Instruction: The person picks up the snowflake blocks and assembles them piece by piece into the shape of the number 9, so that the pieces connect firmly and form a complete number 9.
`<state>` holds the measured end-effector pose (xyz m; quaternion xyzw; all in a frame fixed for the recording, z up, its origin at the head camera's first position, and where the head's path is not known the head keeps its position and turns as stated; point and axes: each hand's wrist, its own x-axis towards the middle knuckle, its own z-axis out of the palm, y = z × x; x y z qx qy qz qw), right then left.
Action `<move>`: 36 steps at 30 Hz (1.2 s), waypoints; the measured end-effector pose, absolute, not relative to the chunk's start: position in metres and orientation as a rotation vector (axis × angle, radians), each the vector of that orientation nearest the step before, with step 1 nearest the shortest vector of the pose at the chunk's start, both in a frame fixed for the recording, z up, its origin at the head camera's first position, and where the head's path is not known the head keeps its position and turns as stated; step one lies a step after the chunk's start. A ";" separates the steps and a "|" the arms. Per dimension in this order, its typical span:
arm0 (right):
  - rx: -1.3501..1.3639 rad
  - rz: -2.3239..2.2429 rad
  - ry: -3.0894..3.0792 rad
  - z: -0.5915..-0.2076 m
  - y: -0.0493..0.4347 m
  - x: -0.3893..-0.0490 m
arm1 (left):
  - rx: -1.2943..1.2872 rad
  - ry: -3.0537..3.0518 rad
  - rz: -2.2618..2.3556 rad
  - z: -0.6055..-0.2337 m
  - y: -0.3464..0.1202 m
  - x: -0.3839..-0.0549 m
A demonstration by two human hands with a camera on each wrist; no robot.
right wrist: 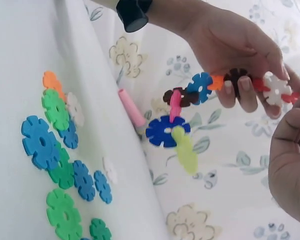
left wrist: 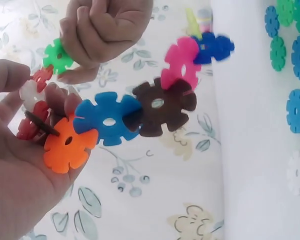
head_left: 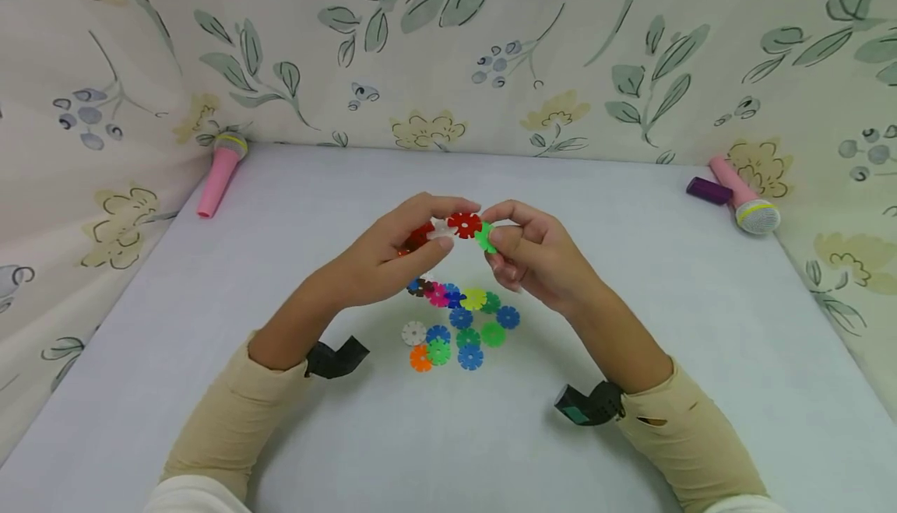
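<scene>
Head view: discs [head_left: 457, 222] between microphones [head_left: 221, 177] [head_left: 755, 216]

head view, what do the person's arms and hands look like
Beige sleeves, the right one with a small hole; white cloth at the picture's bottom edge; a black camera at each wrist; left hand and right hand bare.

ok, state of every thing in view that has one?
Chain of multicoloured notched plastic discs: linked, raised, gripped by left hand
Bright-green notched plastic disc: pinched by right hand, link to chain unclear
Other discs: on white table, some overlapping
Left pink microphone: lying
Right pink microphone: lying
Purple oblong block: lying
</scene>
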<state>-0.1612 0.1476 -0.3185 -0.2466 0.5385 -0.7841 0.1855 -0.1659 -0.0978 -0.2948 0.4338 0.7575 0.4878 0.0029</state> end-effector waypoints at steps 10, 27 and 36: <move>-0.556 -2.265 1.358 -0.315 0.148 -0.155 | 1.436 2.359 1.456 -0.295 -0.095 -0.164; -0.527 -2.139 1.628 -0.313 0.146 -0.160 | 1.280 2.477 1.242 -0.290 -0.100 -0.167; -0.836 -1.376 2.104 -0.324 0.158 -0.173 | 1.087 2.539 1.186 -0.289 -0.114 -0.174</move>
